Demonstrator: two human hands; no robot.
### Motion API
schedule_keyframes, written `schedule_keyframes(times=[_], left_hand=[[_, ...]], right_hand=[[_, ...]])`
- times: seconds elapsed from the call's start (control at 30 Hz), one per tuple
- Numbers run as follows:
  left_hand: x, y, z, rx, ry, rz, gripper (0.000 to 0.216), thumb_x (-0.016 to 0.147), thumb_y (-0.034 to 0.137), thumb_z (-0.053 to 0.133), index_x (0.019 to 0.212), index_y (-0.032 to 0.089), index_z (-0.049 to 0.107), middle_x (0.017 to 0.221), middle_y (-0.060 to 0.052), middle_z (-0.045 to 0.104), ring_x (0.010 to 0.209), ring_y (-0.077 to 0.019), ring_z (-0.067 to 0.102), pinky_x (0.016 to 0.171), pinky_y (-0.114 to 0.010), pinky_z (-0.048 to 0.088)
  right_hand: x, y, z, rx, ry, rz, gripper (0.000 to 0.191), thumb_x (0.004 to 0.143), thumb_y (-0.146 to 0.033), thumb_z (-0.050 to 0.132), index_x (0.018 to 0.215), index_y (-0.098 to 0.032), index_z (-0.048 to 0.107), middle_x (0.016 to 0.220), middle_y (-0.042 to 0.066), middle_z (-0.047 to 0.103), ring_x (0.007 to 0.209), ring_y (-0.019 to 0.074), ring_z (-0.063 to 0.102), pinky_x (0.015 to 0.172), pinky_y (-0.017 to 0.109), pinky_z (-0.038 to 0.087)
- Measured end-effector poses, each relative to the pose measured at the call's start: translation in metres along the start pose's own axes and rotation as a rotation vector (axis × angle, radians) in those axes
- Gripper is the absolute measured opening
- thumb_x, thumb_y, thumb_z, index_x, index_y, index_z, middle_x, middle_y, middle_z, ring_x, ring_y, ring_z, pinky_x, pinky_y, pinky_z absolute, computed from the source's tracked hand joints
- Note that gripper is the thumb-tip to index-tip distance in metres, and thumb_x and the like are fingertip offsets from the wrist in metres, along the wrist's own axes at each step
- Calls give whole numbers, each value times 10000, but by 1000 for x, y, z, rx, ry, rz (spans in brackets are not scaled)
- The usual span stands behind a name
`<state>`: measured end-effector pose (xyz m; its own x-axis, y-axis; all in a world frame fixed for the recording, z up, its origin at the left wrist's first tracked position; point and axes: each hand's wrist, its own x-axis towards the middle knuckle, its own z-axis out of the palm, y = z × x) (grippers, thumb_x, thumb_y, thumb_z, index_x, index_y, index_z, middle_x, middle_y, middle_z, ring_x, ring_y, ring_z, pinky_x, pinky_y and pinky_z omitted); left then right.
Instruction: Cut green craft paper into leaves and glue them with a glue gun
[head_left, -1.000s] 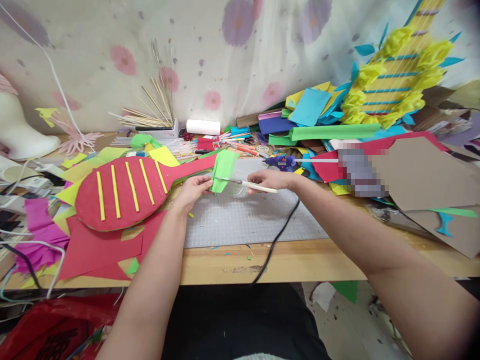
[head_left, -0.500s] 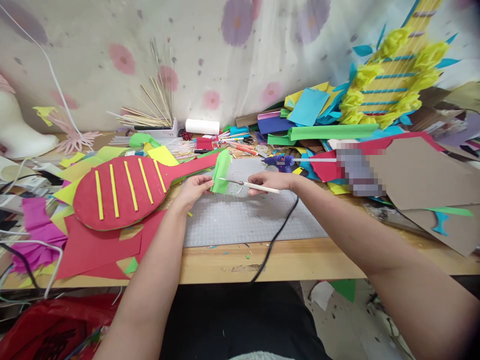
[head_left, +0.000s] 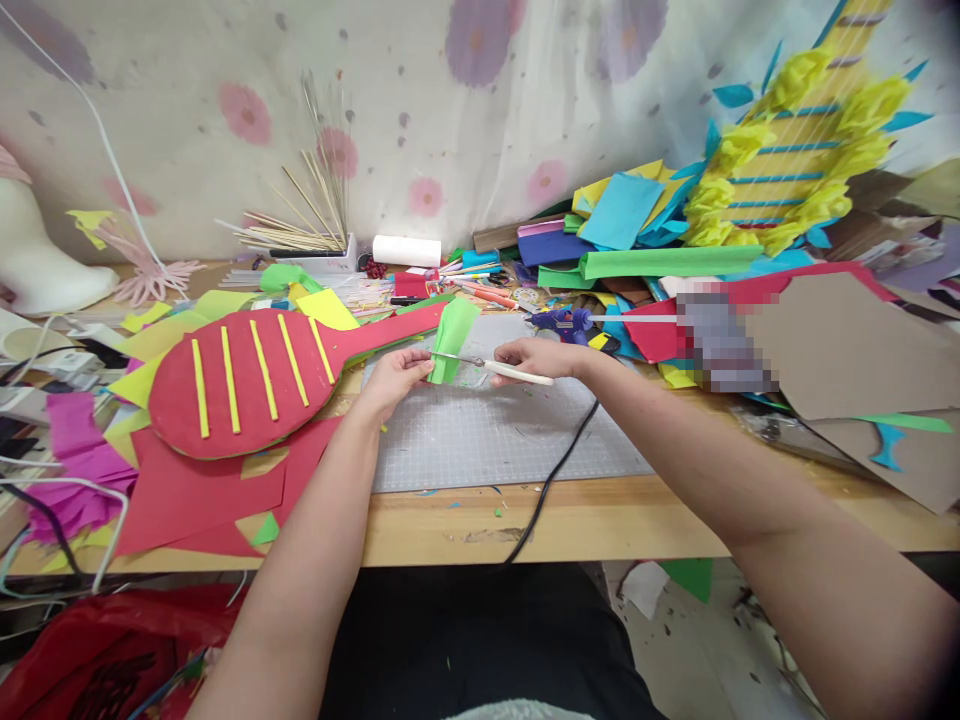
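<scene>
My left hand [head_left: 391, 378] pinches the lower edge of a folded strip of green paper [head_left: 452, 334] and holds it upright over the grey cutting mat [head_left: 495, 435]. My right hand [head_left: 541, 358] is closed on cream-handled scissors [head_left: 495, 367], whose blades reach left into the green strip. A red guitar-shaped cutout with yellow strips [head_left: 255, 377] lies just left of my left hand.
A blue glue gun [head_left: 564, 320] sits behind my right hand, and its black cord [head_left: 553, 478] runs over the mat and off the wooden table's front edge [head_left: 525, 525]. Heaps of coloured paper, cardboard [head_left: 840, 345] and a yellow-and-blue paper guitar [head_left: 795, 150] crowd the right. Wooden sticks [head_left: 300, 230] stand at the back.
The green strip has turned slightly and the scissors have shifted a little along it. Both hands stay in nearly the same place.
</scene>
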<state>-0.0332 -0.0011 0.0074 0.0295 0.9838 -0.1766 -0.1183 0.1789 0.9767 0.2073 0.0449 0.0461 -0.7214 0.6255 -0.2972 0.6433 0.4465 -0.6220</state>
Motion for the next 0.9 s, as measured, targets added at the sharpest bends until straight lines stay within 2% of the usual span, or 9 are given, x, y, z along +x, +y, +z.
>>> schedule_keyframes(times=[0.17, 0.27, 0.4, 0.53, 0.7, 0.9], left_hand=[[1, -1, 0, 9, 13, 1, 329, 498, 241, 788, 778, 124, 660, 742, -32, 663, 636, -122, 583, 657, -286, 484], [1, -2, -1, -1, 14, 11, 354, 476, 269, 799, 771, 122, 670, 733, -39, 672, 637, -125, 586, 649, -279, 481], [1, -3, -1, 3, 10, 30, 374, 470, 317, 804, 764, 119, 684, 726, -54, 678, 659, -139, 593, 680, -296, 485], [2, -5, 1, -16, 87, 66, 379, 459, 314, 805, 765, 132, 676, 735, -36, 670, 648, -122, 580, 667, -273, 475], [1, -6, 9, -24, 167, 150, 329, 520, 315, 762, 779, 148, 647, 714, -8, 638, 620, -102, 550, 617, -234, 450], [3, -13, 21, -1, 225, 215, 239, 583, 277, 704, 767, 155, 613, 705, 7, 614, 623, -99, 532, 624, -227, 428]], right_hand=[[-1, 0, 1, -19, 41, 33, 481, 679, -646, 550, 622, -182, 434, 574, -49, 400, 540, 81, 346, 531, 238, 223], [-2, -2, 1, -55, 120, 57, 478, 682, -660, 530, 662, -185, 483, 612, -33, 460, 576, 97, 400, 541, 235, 253], [-1, -3, 7, -315, 326, 272, 467, 739, -639, 468, 798, -185, 564, 744, 40, 606, 668, 163, 524, 571, 261, 308], [5, -2, 21, -581, 463, 399, 350, 783, -450, 482, 912, -145, 596, 912, 133, 659, 849, 251, 592, 720, 328, 371], [11, 6, 38, -452, 619, 411, 390, 773, -422, 524, 1024, -126, 570, 1071, 157, 617, 1001, 279, 550, 846, 362, 373], [2, 8, 49, -295, 800, 294, 267, 789, -339, 533, 978, -157, 577, 1050, 140, 587, 1013, 272, 511, 859, 364, 379]])
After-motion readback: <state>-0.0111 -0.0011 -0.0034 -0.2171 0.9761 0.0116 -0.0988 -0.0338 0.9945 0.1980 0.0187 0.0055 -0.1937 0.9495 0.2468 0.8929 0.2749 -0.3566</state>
